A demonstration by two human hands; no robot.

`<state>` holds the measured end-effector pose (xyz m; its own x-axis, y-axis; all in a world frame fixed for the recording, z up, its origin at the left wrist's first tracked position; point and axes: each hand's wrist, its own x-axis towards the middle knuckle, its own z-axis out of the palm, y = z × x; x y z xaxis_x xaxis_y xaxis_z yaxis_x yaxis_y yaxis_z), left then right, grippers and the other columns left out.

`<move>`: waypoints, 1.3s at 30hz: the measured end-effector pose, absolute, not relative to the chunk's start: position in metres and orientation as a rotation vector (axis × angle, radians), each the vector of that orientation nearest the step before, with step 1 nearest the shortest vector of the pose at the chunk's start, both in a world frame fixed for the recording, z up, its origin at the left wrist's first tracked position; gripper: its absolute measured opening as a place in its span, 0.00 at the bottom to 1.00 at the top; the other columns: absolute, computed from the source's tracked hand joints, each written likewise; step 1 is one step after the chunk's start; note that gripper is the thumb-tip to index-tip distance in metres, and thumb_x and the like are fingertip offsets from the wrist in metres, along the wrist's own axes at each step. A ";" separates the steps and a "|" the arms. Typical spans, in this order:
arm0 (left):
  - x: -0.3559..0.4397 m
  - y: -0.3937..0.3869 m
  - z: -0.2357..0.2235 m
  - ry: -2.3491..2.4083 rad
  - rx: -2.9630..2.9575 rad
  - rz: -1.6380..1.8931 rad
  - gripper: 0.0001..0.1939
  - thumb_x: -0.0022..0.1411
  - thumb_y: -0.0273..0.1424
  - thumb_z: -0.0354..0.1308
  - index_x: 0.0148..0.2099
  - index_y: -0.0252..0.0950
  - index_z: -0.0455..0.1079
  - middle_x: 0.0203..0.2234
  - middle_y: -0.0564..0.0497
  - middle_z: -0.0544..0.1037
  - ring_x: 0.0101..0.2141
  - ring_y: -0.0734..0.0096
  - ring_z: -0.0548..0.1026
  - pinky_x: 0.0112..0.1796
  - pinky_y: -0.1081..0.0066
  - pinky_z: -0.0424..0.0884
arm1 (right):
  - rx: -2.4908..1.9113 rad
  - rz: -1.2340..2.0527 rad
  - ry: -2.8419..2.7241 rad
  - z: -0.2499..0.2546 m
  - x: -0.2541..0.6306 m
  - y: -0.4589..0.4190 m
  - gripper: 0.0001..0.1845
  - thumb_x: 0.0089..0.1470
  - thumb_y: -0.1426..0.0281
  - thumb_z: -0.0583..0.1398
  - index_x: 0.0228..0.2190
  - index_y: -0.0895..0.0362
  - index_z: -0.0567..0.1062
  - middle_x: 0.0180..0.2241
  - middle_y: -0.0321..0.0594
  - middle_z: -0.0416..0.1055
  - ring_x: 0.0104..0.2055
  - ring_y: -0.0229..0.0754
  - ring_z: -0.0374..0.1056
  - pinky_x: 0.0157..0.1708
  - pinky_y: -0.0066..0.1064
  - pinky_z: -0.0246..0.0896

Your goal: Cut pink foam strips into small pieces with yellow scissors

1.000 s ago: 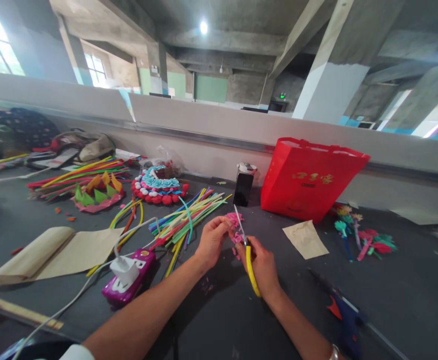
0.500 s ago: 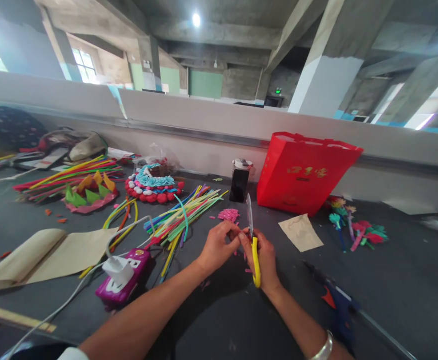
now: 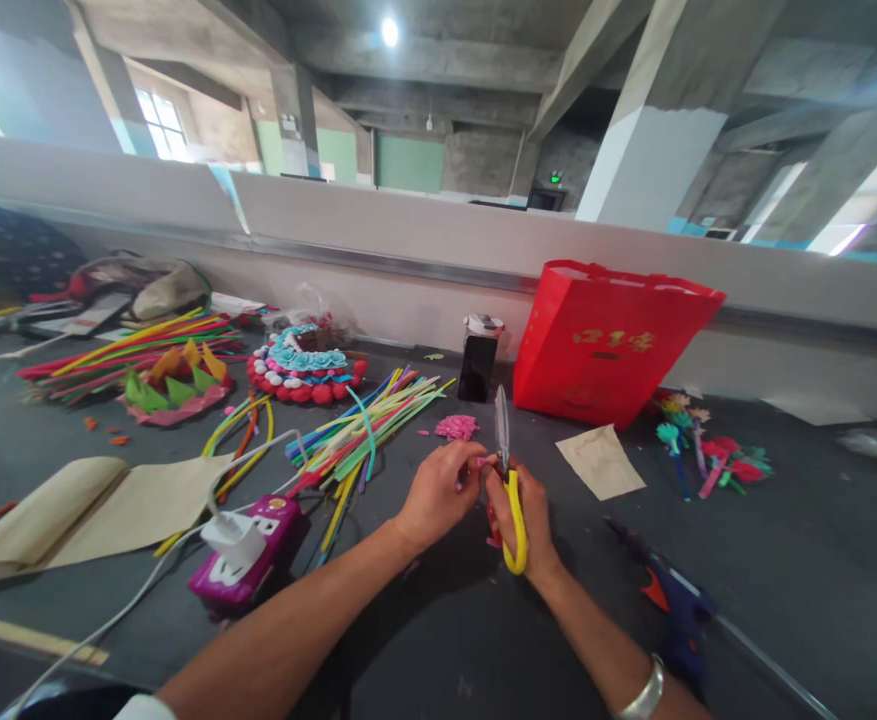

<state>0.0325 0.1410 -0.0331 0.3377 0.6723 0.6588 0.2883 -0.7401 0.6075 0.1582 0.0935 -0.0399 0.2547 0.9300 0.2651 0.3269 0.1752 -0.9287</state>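
My right hand (image 3: 534, 515) is wrapped round a pair of scissors (image 3: 514, 520) with a yellow handle; the blades point up and away from me. Close beside it, my left hand (image 3: 438, 492) is closed in a pinch on a small pink piece (image 3: 484, 461), just left of the blades. The fingertips of both hands nearly meet there, and the piece is partly covered. Just beyond my left hand lies a small pile of pink cut pieces (image 3: 457, 428) on the dark table (image 3: 438, 650).
Behind the pile stand a bottle and a black phone (image 3: 477, 367), with a red bag (image 3: 614, 345) to their right. A glue gun (image 3: 667, 600) lies right. Left are coloured fuzzy stems (image 3: 370, 430), a purple power strip (image 3: 247, 555) with its cable, and a brown paper roll (image 3: 93, 515).
My hands stay almost in place. My left fingers have shifted slightly, and the pink piece between the fingertips shows more clearly. Red now shows by the scissors' lower handle.
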 end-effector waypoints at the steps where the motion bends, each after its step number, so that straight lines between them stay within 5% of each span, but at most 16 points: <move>1: 0.032 0.141 -0.033 0.844 2.249 1.351 0.13 0.56 0.20 0.52 0.43 0.38 0.68 0.29 0.52 0.74 0.32 0.70 0.72 0.37 0.71 0.66 | -1.376 0.665 -1.286 -0.040 0.158 0.094 0.18 0.58 0.53 0.54 0.34 0.56 0.69 0.15 0.26 0.59 0.11 0.32 0.57 0.10 0.22 0.53; 7: 0.030 0.147 -0.037 0.947 2.037 1.185 0.16 0.47 0.18 0.53 0.38 0.36 0.71 0.25 0.54 0.72 0.27 0.73 0.69 0.31 0.73 0.64 | -1.388 0.545 -1.305 -0.039 0.168 0.099 0.21 0.60 0.52 0.50 0.32 0.56 0.70 0.14 0.28 0.60 0.14 0.34 0.60 0.15 0.24 0.57; 15: 0.029 0.152 -0.032 0.870 1.637 1.118 0.07 0.54 0.31 0.58 0.34 0.33 0.74 0.25 0.51 0.75 0.27 0.72 0.70 0.30 0.74 0.64 | -1.425 0.460 -1.367 -0.043 0.168 0.100 0.23 0.59 0.51 0.50 0.33 0.56 0.73 0.16 0.31 0.65 0.16 0.37 0.63 0.17 0.25 0.58; 27: 0.029 0.148 -0.029 0.798 1.515 0.913 0.01 0.46 0.25 0.58 0.25 0.33 0.71 0.17 0.55 0.71 0.21 0.76 0.67 0.25 0.75 0.60 | -1.473 0.322 -1.406 -0.043 0.169 0.100 0.22 0.61 0.54 0.49 0.35 0.57 0.73 0.16 0.33 0.67 0.18 0.38 0.65 0.19 0.25 0.59; 33: 0.028 0.152 -0.028 0.632 1.093 1.132 0.04 0.47 0.29 0.64 0.28 0.34 0.73 0.21 0.54 0.72 0.24 0.77 0.67 0.30 0.74 0.62 | -1.499 0.208 -1.435 -0.041 0.173 0.101 0.16 0.59 0.58 0.51 0.37 0.56 0.72 0.27 0.40 0.74 0.29 0.42 0.72 0.30 0.28 0.63; 39: 0.025 0.154 -0.023 0.555 0.868 1.218 0.05 0.49 0.29 0.64 0.28 0.36 0.70 0.20 0.57 0.69 0.24 0.78 0.66 0.31 0.75 0.63 | -1.579 0.206 -1.650 -0.051 0.165 0.099 0.13 0.58 0.62 0.54 0.43 0.54 0.69 0.31 0.38 0.74 0.32 0.42 0.72 0.31 0.27 0.61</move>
<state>0.0255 0.1538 -0.0230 0.2784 0.9573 0.0778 -0.5693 0.0993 0.8161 0.1648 0.0993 -0.0509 0.1265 0.8904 0.4372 0.7557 0.1990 -0.6240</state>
